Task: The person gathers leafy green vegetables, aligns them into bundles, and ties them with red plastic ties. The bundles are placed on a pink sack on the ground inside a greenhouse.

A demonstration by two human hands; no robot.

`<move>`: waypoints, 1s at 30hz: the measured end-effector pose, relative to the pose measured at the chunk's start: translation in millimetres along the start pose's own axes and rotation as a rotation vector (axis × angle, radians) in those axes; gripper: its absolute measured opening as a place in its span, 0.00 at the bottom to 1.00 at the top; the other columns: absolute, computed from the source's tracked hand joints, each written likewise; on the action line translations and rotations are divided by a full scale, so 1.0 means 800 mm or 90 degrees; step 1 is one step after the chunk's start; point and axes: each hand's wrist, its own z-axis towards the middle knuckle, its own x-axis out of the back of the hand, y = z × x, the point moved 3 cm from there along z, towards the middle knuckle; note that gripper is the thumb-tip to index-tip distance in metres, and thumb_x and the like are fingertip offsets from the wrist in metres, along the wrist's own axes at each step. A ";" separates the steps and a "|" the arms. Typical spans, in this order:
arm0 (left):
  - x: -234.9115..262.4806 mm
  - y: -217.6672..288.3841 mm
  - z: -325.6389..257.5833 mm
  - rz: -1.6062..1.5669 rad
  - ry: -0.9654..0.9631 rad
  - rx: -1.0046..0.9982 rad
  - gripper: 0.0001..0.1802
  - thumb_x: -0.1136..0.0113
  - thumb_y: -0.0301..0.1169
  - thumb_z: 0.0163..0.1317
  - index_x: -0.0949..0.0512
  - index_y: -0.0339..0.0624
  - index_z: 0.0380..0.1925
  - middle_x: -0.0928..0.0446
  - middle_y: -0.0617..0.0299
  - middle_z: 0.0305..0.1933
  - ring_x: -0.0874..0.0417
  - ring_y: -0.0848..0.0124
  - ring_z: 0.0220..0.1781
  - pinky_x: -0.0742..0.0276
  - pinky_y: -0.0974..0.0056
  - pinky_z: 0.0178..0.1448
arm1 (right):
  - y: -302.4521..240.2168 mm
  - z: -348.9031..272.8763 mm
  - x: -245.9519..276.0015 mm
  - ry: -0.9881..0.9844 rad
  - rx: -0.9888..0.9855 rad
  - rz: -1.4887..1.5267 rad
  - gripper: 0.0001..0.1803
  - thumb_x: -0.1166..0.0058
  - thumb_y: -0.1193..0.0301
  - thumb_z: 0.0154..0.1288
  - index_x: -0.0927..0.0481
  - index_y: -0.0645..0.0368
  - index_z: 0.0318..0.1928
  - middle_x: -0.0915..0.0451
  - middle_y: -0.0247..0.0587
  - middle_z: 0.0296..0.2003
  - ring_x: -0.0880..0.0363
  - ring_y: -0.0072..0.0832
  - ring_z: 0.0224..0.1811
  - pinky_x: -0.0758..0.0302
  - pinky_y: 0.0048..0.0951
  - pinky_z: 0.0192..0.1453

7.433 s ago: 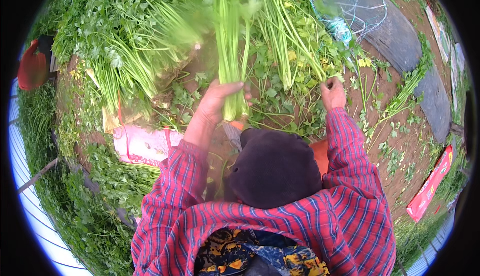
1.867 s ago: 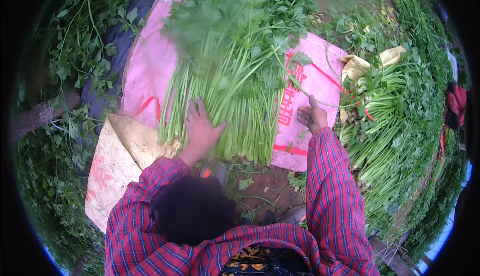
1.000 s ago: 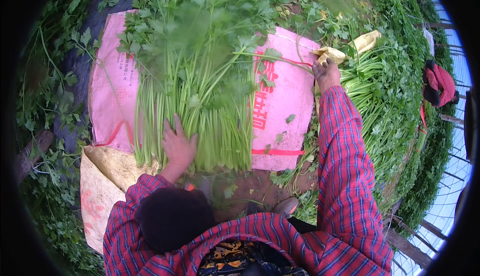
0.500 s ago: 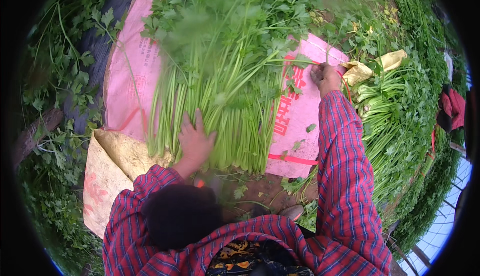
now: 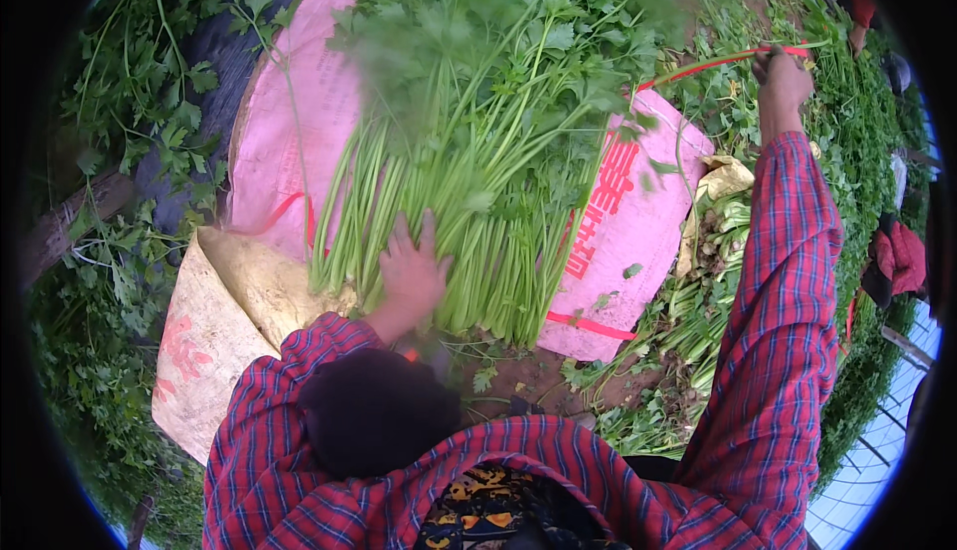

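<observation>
A large bundle of green celery-like stalks (image 5: 469, 181) with leafy tops lies on a pink woven sack (image 5: 299, 122) on the ground. My left hand (image 5: 411, 269) rests flat on the stalk ends, fingers spread, blurred by motion. My right hand (image 5: 781, 80) is stretched far to the upper right and is closed on a thin red strap (image 5: 713, 60) that runs back toward the bundle. Both my forearms wear red plaid sleeves.
A tan sack (image 5: 214, 331) lies at the lower left under the pink one. More cut green stalks (image 5: 713, 271) are piled on the right. Leafy plants (image 5: 120, 102) surround the sacks. A red cloth (image 5: 902, 256) and a wire fence (image 5: 877, 480) are at the right.
My right hand has moved up and to the right, pulling the red strap out from the bundle. My left hand stays pressed on the stalks.
</observation>
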 end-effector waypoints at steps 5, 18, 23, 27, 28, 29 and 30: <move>-0.001 -0.001 -0.001 -0.023 0.006 0.006 0.50 0.41 0.48 0.53 0.58 0.47 0.69 0.52 0.36 0.66 0.38 0.48 0.58 0.39 0.51 0.50 | -0.111 0.013 -0.033 -0.249 0.321 -0.138 0.18 0.47 0.65 0.63 0.28 0.70 0.45 0.21 0.43 0.31 0.19 0.23 0.27 0.20 0.21 0.28; 0.007 0.002 0.002 0.013 -0.031 0.022 0.45 0.45 0.51 0.56 0.52 0.46 0.68 0.51 0.37 0.67 0.40 0.50 0.61 0.39 0.52 0.54 | -0.172 0.205 0.167 0.159 0.160 -0.046 0.12 0.34 0.68 0.51 0.22 0.61 0.28 0.24 0.36 0.22 0.27 0.23 0.19 0.29 0.22 0.20; 0.006 0.000 0.000 -0.017 -0.013 0.013 0.49 0.41 0.49 0.53 0.57 0.47 0.69 0.51 0.36 0.67 0.39 0.48 0.58 0.39 0.51 0.51 | -0.179 0.208 0.187 0.026 0.313 -0.108 0.12 0.42 0.67 0.60 0.21 0.67 0.35 0.20 0.40 0.29 0.22 0.22 0.25 0.22 0.19 0.27; 0.009 0.001 0.002 -0.025 0.015 0.006 0.51 0.41 0.50 0.52 0.56 0.42 0.68 0.51 0.37 0.66 0.38 0.49 0.57 0.39 0.52 0.51 | -0.170 0.071 0.035 -0.282 0.483 -0.022 0.15 0.42 0.70 0.61 0.23 0.70 0.43 0.20 0.44 0.34 0.20 0.24 0.33 0.19 0.20 0.35; 0.008 0.002 0.002 -0.033 -0.010 0.014 0.51 0.41 0.50 0.52 0.56 0.40 0.68 0.50 0.38 0.66 0.37 0.50 0.57 0.39 0.52 0.51 | -0.157 0.026 -0.010 -0.338 0.418 0.049 0.17 0.42 0.69 0.61 0.24 0.70 0.45 0.20 0.45 0.34 0.20 0.23 0.33 0.20 0.19 0.36; 0.009 0.002 0.001 -0.036 0.008 0.005 0.51 0.40 0.50 0.52 0.56 0.39 0.68 0.50 0.38 0.66 0.37 0.50 0.56 0.39 0.52 0.51 | -0.136 -0.026 -0.054 -0.436 0.345 0.032 0.19 0.43 0.68 0.61 0.26 0.70 0.47 0.20 0.43 0.33 0.21 0.21 0.29 0.20 0.17 0.36; 0.009 0.002 0.001 -0.043 0.004 0.008 0.52 0.40 0.50 0.52 0.56 0.37 0.67 0.50 0.38 0.66 0.37 0.50 0.56 0.39 0.52 0.51 | -0.103 -0.077 -0.094 -0.523 0.197 0.020 0.19 0.44 0.68 0.62 0.28 0.69 0.49 0.20 0.41 0.32 0.23 0.19 0.27 0.21 0.17 0.34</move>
